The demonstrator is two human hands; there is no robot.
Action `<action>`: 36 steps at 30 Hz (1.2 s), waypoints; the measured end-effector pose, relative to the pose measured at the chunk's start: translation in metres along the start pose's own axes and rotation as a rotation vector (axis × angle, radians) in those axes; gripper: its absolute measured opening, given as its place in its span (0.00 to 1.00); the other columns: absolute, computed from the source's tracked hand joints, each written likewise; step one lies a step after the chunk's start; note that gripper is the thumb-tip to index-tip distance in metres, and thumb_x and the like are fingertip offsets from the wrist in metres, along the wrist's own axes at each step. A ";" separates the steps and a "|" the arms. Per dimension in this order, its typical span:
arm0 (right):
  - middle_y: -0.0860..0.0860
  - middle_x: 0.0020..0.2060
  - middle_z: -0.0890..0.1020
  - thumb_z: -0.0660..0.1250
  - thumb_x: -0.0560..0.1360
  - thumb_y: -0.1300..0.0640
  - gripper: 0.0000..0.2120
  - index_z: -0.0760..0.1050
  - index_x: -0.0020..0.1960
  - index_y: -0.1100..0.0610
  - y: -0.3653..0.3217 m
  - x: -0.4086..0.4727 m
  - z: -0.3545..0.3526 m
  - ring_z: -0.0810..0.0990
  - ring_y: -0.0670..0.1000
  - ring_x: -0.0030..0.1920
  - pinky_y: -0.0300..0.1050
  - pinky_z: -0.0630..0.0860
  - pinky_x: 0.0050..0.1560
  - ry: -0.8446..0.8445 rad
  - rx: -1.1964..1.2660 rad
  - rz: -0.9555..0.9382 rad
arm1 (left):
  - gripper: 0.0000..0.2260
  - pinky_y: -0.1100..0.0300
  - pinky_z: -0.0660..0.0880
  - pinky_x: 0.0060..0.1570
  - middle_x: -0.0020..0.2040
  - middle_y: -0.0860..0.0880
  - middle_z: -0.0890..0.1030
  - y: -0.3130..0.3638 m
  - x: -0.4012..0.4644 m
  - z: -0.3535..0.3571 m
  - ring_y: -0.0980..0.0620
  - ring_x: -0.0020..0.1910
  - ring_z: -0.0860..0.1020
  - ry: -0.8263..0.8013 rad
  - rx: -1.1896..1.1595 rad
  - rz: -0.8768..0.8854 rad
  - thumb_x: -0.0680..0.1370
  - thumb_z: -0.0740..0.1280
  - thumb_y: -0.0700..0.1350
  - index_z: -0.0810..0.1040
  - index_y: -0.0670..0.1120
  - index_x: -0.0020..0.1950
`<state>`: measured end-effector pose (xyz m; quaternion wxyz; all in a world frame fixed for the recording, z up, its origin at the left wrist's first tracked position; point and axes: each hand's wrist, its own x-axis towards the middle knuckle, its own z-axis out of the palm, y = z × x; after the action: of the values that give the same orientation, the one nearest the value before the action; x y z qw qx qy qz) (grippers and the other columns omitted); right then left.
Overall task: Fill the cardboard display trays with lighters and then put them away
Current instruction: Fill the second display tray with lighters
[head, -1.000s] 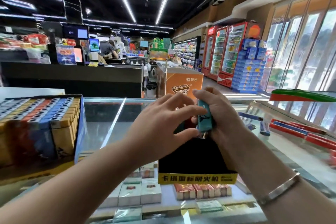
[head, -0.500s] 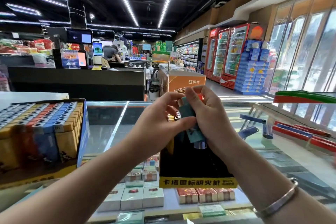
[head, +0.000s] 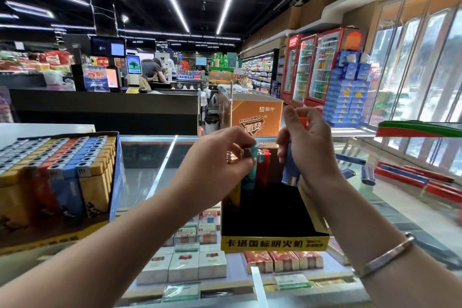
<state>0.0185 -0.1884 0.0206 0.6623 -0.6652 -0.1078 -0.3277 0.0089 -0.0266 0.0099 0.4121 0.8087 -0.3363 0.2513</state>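
Half-empty black tray (head: 272, 235) on glass counter (head: 150, 177), yellow front lip facing camera. Only back row started: a few lighters upright against rear wall, red lighter (head: 263, 170) among them, rest of tray floor bare.

Left hand (head: 217, 165) pinching top of teal lighter (head: 250, 170) between thumb and fingertips, seating it upright just beside red lighter. Right hand (head: 307, 147) curled round blue lighter (head: 290, 170), held upright over tray's right rear corner, orange lighter (head: 303, 123) poking out above fingers. Exact count in right hand unclear.

Full tray (head: 75, 182) at left on counter, packed rows, done. Loose lighters (head: 367, 175) lying flat on glass at right, well apart from black tray.

Risks, judged:
- Teal lighter released before seated, tips forward into bare floor, nothing in front to brace it.
- Short back row unsupported, one knock from either hand likely topples whole row.
- Right hand holding more than one lighter, slip could drop one onto glass.
- Light cardboard tray may slide on glass under downward push, neither hand bracing it.
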 end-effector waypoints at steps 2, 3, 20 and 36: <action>0.49 0.23 0.75 0.62 0.77 0.50 0.08 0.67 0.43 0.53 0.002 0.000 0.001 0.70 0.47 0.20 0.39 0.69 0.20 -0.008 -0.010 0.001 | 0.12 0.68 0.74 0.47 0.45 0.63 0.77 0.000 0.000 0.001 0.63 0.46 0.76 0.014 0.060 0.026 0.71 0.72 0.41 0.78 0.53 0.51; 0.49 0.23 0.74 0.62 0.77 0.50 0.08 0.67 0.43 0.53 0.002 0.000 0.001 0.70 0.47 0.20 0.39 0.69 0.21 -0.010 -0.010 0.003 | 0.12 0.66 0.74 0.49 0.45 0.63 0.76 0.000 0.000 0.001 0.62 0.47 0.76 0.018 0.088 0.034 0.71 0.71 0.41 0.79 0.52 0.53; 0.50 0.23 0.74 0.62 0.76 0.47 0.11 0.70 0.43 0.55 0.004 0.001 0.000 0.70 0.47 0.20 0.37 0.69 0.20 0.039 0.153 0.116 | 0.08 0.63 0.68 0.38 0.44 0.56 0.80 0.005 -0.003 0.007 0.54 0.45 0.76 0.068 0.497 0.197 0.69 0.74 0.44 0.83 0.51 0.48; 0.51 0.22 0.74 0.59 0.77 0.48 0.13 0.67 0.40 0.57 0.003 0.002 0.001 0.70 0.48 0.19 0.37 0.69 0.20 -0.014 0.400 0.216 | 0.06 0.71 0.64 0.31 0.42 0.58 0.81 0.007 0.001 0.006 0.59 0.41 0.74 0.077 0.456 0.111 0.74 0.69 0.44 0.84 0.53 0.48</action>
<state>0.0223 -0.1882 0.0197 0.8115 -0.5305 -0.1035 -0.2223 0.0046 -0.0351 0.0110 0.2167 0.8510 -0.2989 0.3735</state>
